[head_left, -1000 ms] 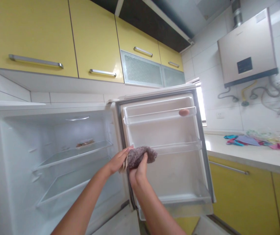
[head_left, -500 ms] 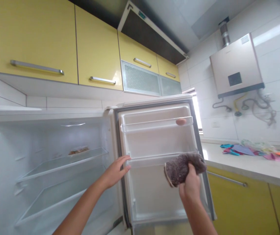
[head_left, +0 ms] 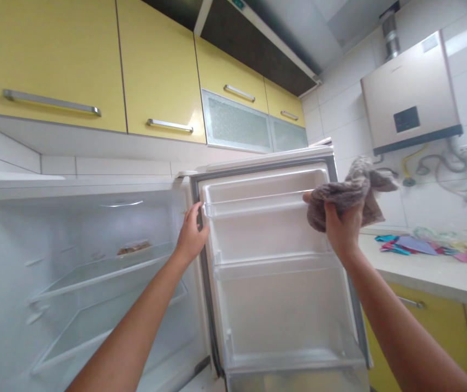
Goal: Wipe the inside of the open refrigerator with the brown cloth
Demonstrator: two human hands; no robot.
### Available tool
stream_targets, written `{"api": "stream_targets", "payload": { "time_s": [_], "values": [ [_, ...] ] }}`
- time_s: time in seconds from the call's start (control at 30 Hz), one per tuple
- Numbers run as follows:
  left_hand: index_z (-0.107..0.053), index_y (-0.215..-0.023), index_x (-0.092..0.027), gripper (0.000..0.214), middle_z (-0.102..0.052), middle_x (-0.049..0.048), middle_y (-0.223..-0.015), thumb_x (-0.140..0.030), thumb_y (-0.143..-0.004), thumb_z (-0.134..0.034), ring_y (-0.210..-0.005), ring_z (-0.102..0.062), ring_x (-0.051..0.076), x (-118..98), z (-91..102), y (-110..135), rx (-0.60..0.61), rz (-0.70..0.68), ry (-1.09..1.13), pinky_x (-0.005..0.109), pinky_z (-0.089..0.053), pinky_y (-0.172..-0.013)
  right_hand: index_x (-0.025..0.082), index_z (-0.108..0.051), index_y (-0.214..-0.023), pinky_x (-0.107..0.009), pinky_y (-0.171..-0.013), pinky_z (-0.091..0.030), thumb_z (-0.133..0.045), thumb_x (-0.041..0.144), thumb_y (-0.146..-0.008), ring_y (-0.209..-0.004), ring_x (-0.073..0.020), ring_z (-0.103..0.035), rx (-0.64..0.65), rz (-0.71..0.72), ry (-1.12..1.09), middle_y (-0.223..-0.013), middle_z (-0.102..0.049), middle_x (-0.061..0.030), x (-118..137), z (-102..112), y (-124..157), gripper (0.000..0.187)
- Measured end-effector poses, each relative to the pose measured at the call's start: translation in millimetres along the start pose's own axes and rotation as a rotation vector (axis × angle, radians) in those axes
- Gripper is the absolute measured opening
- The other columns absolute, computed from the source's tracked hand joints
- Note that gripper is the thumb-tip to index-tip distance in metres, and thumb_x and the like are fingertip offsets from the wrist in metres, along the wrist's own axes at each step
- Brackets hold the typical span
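My right hand (head_left: 344,226) grips a grey-brown cloth (head_left: 339,198), bunched up at the right end of the top door shelf (head_left: 258,206). At the cloth's left edge a small part of a brown egg (head_left: 307,196) shows; the cloth hides the rest. My left hand (head_left: 192,234) is at the left end of that shelf, beside the door gasket. Its thumb and fingers are apart and curved, with nothing visible between them. The fridge door (head_left: 274,305) stands wide open, with a clear middle shelf (head_left: 278,267) below.
Left of the door is the fridge interior with a glass shelf (head_left: 94,280) and a small packet (head_left: 134,247). Colourful cloths and plastic (head_left: 421,245) lie on the counter (head_left: 454,277) at right. Yellow cabinets (head_left: 159,71) hang above; a water heater (head_left: 411,95) is on the wall.
My right hand has raised the cloth from the middle door shelf to the top shelf's right end. My left hand has moved up to the top shelf's left end. The view has shifted slightly.
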State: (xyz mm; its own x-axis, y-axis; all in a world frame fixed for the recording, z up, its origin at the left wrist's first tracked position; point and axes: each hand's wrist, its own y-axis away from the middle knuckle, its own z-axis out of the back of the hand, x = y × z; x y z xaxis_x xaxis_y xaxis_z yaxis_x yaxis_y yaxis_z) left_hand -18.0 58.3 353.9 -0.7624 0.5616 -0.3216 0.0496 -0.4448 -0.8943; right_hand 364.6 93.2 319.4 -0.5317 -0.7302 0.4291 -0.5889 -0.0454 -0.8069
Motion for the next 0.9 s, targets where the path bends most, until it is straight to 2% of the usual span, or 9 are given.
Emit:
{"api": "stream_targets", "payload": {
  "time_s": [0.1,0.17,0.23,0.43,0.57,0.63,0.77,0.9],
  "values": [
    [-0.049,-0.141,-0.024,0.068,-0.051,0.0070,-0.151,-0.015,-0.074,-0.055,-0.140,-0.047,0.027,-11.2,-3.5,-15.7,0.055,-0.054,0.033,0.044,-0.045,-0.114,0.009,-0.037,-0.148,-0.062,-0.118,-0.023,-0.057,0.048,-0.083,-0.148,-0.0366,-0.028,0.044,0.080,0.083,-0.155,-0.037,-0.0230,7.5,-28.2,-0.7,0.078],
    [-0.054,-0.136,-0.023,0.063,-0.058,0.0066,-0.143,-0.015,-0.073,-0.053,-0.134,-0.053,0.027,-14.3,-2.6,-20.4,0.078,-0.060,0.045,0.047,-0.045,-0.114,0.010,-0.037,-0.148,-0.064,-0.117,-0.022,-0.056,0.048,-0.083,-0.148,-0.0386,-0.027,0.029,0.082,0.158,-0.153,-0.038,-0.0231,15.8,-42.3,9.1,0.078],
    [-0.057,-0.133,-0.022,0.061,-0.062,0.0074,-0.138,-0.014,-0.072,-0.051,-0.130,-0.056,0.029,-14.3,-0.1,-21.9,0.094,-0.061,0.057,0.049,-0.048,-0.110,0.010,-0.037,-0.148,-0.065,-0.117,-0.021,-0.055,0.046,-0.084,-0.146,-0.0390,-0.028,0.075,0.121,0.207,-0.151,-0.040,-0.0232,28.3,-53.8,23.6,0.076],
    [-0.059,-0.128,-0.023,0.060,-0.064,0.0077,-0.134,-0.011,-0.069,-0.049,-0.128,-0.056,0.028,-9.6,3.2,-21.8,0.130,-0.084,0.110,0.050,-0.048,-0.108,0.009,-0.031,-0.152,-0.063,-0.119,-0.017,-0.056,0.039,-0.086,-0.148,-0.0390,-0.025,0.413,0.418,0.202,-0.153,-0.039,-0.0238,86.5,-87.5,74.5,0.077],
    [-0.052,-0.134,-0.022,0.061,-0.060,0.0090,-0.142,-0.015,-0.074,-0.052,-0.133,-0.053,0.027,-4.2,2.5,-21.5,0.141,-0.110,0.184,0.047,-0.046,-0.112,0.012,-0.040,-0.150,-0.062,-0.121,-0.015,-0.057,0.037,-0.086,-0.149,-0.0408,-0.021,0.615,0.640,0.124,-0.157,-0.038,-0.0193,123.6,-110.9,93.6,0.070],
    [-0.045,-0.139,-0.021,0.064,-0.059,0.0110,-0.142,-0.023,-0.076,-0.057,-0.131,-0.056,0.027,0.1,3.9,-21.8,0.132,-0.124,0.216,0.046,-0.046,-0.112,0.015,-0.042,-0.149,-0.059,-0.122,-0.018,-0.054,0.032,-0.087,-0.150,-0.0385,-0.020,0.719,0.759,0.068,-0.158,-0.039,-0.0146,137.4,-120.6,94.2,0.066],
    [-0.036,-0.144,-0.020,0.077,-0.061,0.0124,-0.139,-0.038,-0.075,-0.065,-0.126,-0.060,0.029,10.9,9.6,-24.0,0.135,-0.143,0.249,0.046,-0.046,-0.113,0.019,-0.040,-0.151,-0.058,-0.117,-0.030,-0.052,0.028,-0.087,-0.139,-0.0371,-0.038,0.868,0.876,0.039,-0.156,-0.043,-0.0103,155.2,-131.8,82.1,0.065],
    [-0.024,-0.152,-0.023,0.087,-0.048,0.0134,-0.153,-0.029,-0.075,-0.063,-0.139,-0.049,0.031,19.2,12.8,-25.5,0.178,-0.174,0.190,0.048,-0.039,-0.119,0.020,-0.042,-0.150,-0.055,-0.111,-0.037,-0.056,0.032,-0.087,-0.130,-0.0370,-0.046,0.907,0.944,0.084,-0.153,-0.046,-0.0121,155.7,-127.8,63.6,0.065]
  ]
}}
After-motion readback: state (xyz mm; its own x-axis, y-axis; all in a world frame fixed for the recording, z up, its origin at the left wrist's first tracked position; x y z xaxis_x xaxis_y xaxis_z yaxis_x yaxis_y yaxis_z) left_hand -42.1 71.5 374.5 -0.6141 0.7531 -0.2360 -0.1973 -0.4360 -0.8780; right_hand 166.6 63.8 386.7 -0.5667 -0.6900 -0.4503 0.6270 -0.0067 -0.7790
